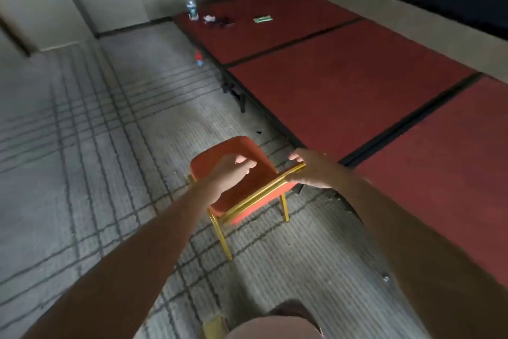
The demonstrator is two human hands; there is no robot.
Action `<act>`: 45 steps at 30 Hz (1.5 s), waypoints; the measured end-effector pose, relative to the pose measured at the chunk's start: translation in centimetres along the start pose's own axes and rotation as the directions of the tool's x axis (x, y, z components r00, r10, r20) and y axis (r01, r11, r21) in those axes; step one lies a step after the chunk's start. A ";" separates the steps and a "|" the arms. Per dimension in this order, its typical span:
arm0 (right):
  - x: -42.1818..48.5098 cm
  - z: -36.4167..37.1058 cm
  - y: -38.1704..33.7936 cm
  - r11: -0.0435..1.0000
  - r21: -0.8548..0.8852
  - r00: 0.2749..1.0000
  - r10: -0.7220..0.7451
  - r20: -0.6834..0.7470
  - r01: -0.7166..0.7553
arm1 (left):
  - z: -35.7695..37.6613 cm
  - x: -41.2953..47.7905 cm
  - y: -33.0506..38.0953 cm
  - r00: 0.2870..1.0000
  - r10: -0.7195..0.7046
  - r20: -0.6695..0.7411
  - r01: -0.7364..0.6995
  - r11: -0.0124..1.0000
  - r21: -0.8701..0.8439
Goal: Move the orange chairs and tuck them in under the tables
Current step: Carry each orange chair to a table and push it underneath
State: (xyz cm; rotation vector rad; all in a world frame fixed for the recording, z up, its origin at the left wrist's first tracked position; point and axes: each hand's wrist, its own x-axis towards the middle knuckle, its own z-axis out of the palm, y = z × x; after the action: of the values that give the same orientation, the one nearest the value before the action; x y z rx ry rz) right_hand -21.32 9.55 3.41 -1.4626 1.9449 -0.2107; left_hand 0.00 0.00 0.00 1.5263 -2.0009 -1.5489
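Note:
An orange chair (220,156) with a gold metal frame stands on the carpet in front of me, seen from above and behind. My right hand (312,167) grips the right end of the gold top rail of its back. Over the seat, near the rail's left part, my left hand (229,173) hovers with curled fingers; whether it holds the rail is hidden from me. A row of low red-topped tables (343,91) runs along the right side, close to the chair's right.
A water bottle (192,7), small dark items and a green packet (262,19) lie on the far table. A small red and blue object (199,57) stands on the patterned grey carpet beside that table. Open carpet stretches to the left. A wall closes the far end.

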 end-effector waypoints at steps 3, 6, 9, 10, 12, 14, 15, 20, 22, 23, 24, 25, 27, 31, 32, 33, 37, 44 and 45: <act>-0.1 0.9 0.0 0.996 -0.068 0.998 -0.053 0.028 0.054 | 0.8 -0.9 -1.2 0.999 -0.052 -0.008 0.052 0.998 0.026; 1.1 1.8 1.2 0.981 -0.154 0.992 -0.108 0.072 0.118 | 2.7 -1.5 -2.4 0.994 -0.089 -0.067 0.090 0.996 0.013; 3.0 1.2 3.3 0.916 -0.353 0.982 -0.185 0.049 0.190 | 4.7 -1.2 -2.1 0.977 -0.108 -0.184 0.119 0.992 0.046; 3.5 1.1 4.0 0.885 -0.419 0.978 -0.204 0.043 0.203 | 5.4 -0.9 -2.0 0.966 -0.111 -0.233 0.124 0.991 0.043; 4.8 0.6 6.1 0.819 -0.510 0.964 -0.245 0.101 0.262 | 7.5 -0.3 -1.6 0.936 -0.166 -0.309 0.175 0.985 0.001; 6.0 0.1 8.2 0.774 -0.538 0.942 -0.279 0.185 0.335 | 9.9 -0.1 -0.8 0.907 -0.259 -0.331 0.262 0.964 -0.036; 6.3 0.2 8.9 0.752 -0.546 0.929 -0.310 0.201 0.369 | 10.8 -0.2 -0.7 0.902 -0.279 -0.329 0.295 0.955 0.000; 7.7 -0.2 9.7 0.552 -0.621 0.796 -0.568 0.208 0.556 | 14.6 -0.9 0.3 0.844 -0.249 -0.475 0.332 0.938 0.098; 8.2 0.2 9.1 0.528 -0.596 0.760 -0.606 0.234 0.605 | 14.7 -0.6 0.8 0.823 -0.281 -0.494 0.372 0.923 0.096; 8.5 0.6 8.8 0.530 -0.584 0.755 -0.610 0.242 0.615 | 14.6 -0.4 1.1 0.817 -0.294 -0.496 0.396 0.912 0.112; 8.8 0.9 8.6 0.525 -0.585 0.751 -0.613 0.245 0.619 | 14.5 -0.3 1.3 0.817 -0.295 -0.496 0.409 0.902 0.138; 9.4 1.1 8.5 0.516 -0.586 0.744 -0.622 0.244 0.624 | 14.5 0.1 1.3 0.819 -0.290 -0.494 0.416 0.894 0.165; 10.7 0.8 8.4 0.497 -0.584 0.730 -0.629 0.267 0.642 | 14.4 0.8 1.5 0.827 -0.259 -0.500 0.407 0.888 0.214; 14.1 -1.0 8.0 0.414 -0.527 0.647 -0.650 0.399 0.742 | 14.0 3.6 0.9 0.831 -0.147 -0.536 0.322 0.913 0.250; 15.0 -1.6 7.9 0.386 -0.526 0.625 -0.661 0.415 0.758 | 13.8 4.8 1.2 0.844 -0.107 -0.525 0.283 0.921 0.266; 15.3 -1.9 7.8 0.361 -0.523 0.603 -0.675 0.425 0.772 | 13.7 5.4 1.6 0.858 -0.090 -0.506 0.262 0.924 0.279; 17.8 -3.7 6.5 0.322 -0.498 0.564 -0.675 0.475 0.805 | 12.2 9.4 2.2 0.873 -0.066 -0.482 0.272 0.888 0.371; 23.9 -9.1 -0.5 0.486 -0.415 0.636 -0.637 0.434 0.769 | 4.2 14.7 4.8 0.652 0.110 -0.750 0.176 0.940 0.291; 24.8 -9.9 -1.6 0.519 -0.403 0.656 -0.630 0.415 0.754 | 2.8 15.5 5.4 0.631 0.136 -0.764 0.161 0.940 0.300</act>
State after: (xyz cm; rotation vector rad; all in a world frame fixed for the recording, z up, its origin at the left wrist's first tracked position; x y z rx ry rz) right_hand -29.34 -15.87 1.23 -2.5124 1.1474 0.1867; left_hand -12.14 -10.98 -3.28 1.8795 -1.7272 -0.3370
